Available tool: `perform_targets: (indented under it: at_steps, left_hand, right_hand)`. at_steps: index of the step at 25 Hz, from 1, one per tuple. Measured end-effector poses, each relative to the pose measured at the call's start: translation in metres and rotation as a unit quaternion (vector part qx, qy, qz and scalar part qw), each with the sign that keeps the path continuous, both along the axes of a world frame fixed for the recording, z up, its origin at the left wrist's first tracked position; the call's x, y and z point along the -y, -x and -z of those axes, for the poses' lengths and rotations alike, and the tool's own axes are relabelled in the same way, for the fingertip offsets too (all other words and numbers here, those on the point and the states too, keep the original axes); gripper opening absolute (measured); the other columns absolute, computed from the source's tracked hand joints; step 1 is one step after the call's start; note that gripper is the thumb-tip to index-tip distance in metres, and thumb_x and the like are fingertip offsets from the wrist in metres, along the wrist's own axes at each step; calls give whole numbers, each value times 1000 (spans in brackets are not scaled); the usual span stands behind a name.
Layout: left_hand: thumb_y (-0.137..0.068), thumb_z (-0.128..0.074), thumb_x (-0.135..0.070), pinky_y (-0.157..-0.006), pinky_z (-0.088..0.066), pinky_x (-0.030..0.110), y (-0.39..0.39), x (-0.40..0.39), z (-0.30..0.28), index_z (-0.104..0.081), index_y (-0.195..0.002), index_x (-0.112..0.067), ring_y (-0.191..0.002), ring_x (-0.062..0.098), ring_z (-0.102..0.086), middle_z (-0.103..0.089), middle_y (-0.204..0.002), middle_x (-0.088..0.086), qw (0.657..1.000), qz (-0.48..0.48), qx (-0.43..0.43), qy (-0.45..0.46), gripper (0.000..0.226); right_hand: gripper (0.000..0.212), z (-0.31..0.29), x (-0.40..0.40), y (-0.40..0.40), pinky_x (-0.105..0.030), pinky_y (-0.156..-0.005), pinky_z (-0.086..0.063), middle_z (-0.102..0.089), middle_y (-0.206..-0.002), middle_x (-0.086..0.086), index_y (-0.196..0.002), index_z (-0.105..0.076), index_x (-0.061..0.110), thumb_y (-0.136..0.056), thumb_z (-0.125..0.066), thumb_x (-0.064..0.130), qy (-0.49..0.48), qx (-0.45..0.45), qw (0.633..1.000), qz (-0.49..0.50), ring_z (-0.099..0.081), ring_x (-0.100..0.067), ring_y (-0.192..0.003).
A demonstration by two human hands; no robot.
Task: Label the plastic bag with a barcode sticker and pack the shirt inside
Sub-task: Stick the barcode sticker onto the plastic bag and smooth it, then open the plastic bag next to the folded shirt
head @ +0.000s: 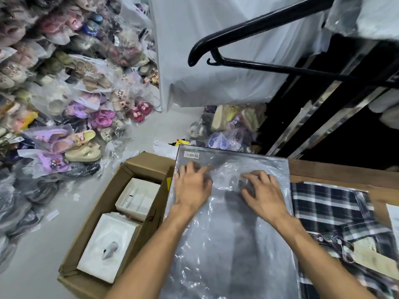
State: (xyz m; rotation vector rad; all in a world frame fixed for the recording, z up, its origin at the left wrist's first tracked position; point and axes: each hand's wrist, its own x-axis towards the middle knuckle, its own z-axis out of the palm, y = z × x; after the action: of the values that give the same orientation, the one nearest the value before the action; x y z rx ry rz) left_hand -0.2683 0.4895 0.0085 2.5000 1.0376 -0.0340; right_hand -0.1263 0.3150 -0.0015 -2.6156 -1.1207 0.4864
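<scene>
Head cam view, only one angle here. Both hands are flat on a clear crinkly plastic bag [228,223] that's spread over a brown wooden table [336,171]. The left hand [192,186] has its fingers spread loose and pressed palm-down on the film, not gripping anything. The right hand [263,193] is the same deal: fingers splayed and a bit curled at the tips, resting on the plastic with nothing pinched as far as I can see.

Just past the left fingertips, up at the far left corner of the bag, sits a small white barcode sticker [191,155], already stuck on the plastic. Right of the right hand's fingers, just beside the bag edge, lies a dark navy and white plaid shirt [328,212], still outside the bag, with a cream tag on it.

Left of the left hand, below table level, there's an open brown cardboard box [103,210] with white boxes inside. Further out past the fingers on the left is a big heap of bagged colourful sandals [71,100]. A black plastic hanger [248,33] hangs up top.
</scene>
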Motion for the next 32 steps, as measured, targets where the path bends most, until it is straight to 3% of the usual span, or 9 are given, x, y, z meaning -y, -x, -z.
perform_targets:
  at_steps: [4,7,11,13,16,20,25,29,32]
  left_hand:
    - [-89,-54,-64,-100,-40,45,-17,53,10,-56,-135,-39,-123,33,-47,-49,-132,8,995,32,-87,41,53]
    - [-89,-50,-68,-101,-40,52,-30,73,9,-48,-142,-34,-130,36,-41,-41,-141,11,987,46,-146,47,63]
    - [-94,-46,-63,-105,-39,51,-38,99,-3,-49,-141,-27,-129,39,-44,-45,-138,15,988,30,-152,24,60]
    - [-95,-46,-62,-107,-39,51,-47,126,-9,-46,-146,-28,-130,41,-44,-45,-140,17,988,40,-149,13,61]
    - [-94,-43,-71,-109,-39,60,-61,165,-9,-35,-153,-34,-137,45,-37,-38,-148,19,984,68,-163,25,70]
    - [-91,-55,-67,-109,-40,65,-64,192,-2,-24,-154,-40,-141,47,-31,-27,-157,22,968,109,-224,15,75]
    - [-88,-67,-60,-112,-42,59,-49,201,-2,-23,-155,-45,-140,42,-34,-26,-158,19,962,123,-243,-2,81]
    - [-82,-77,-51,-114,-40,50,-28,192,-8,-27,-155,-47,-139,36,-38,-31,-157,12,950,165,-264,-17,88]
    - [-77,-81,-45,-110,-38,43,-15,183,-15,-20,-158,-48,-137,31,-42,-33,-154,6,938,209,-272,-54,102]
  right_hand:
    - [45,3,25,2,-41,-102,-36,-45,-137,5,-136,-52,39,-93,-52,53,74,12,997,-1,-40,-27,-123]
    - [50,5,30,-3,-43,-105,-35,-42,-143,6,-140,-47,42,-91,-54,50,94,13,995,-28,-38,-28,-127]
    - [47,0,58,-23,-31,-109,-30,-53,-142,5,-141,-54,30,-95,-59,31,-45,-139,989,6,-42,-25,-131]
    - [44,-3,98,-38,-32,-109,-33,-57,-139,6,-137,-59,29,-93,-57,25,-74,-111,991,3,-46,-23,-130]
    - [43,-9,173,-60,-43,-111,-38,-52,-146,11,-134,-59,37,-91,-54,40,-11,-8,998,-56,-43,-22,-136]
    - [63,-15,245,-80,-50,-115,-29,-27,-163,13,-143,-46,47,-85,-60,67,84,-28,986,-142,-22,-26,-148]
    - [72,2,272,-80,-55,-122,-14,-16,-168,14,-149,-34,50,-85,-62,67,80,-62,984,-148,-8,-23,-155]
    - [72,4,271,-78,-51,-122,-12,-19,-167,12,-149,-35,49,-85,-63,65,60,-42,986,-150,-10,-22,-155]
    - [72,7,274,-75,-49,-123,-9,-20,-167,10,-150,-35,47,-86,-63,64,52,-36,988,-144,-9,-22,-155]
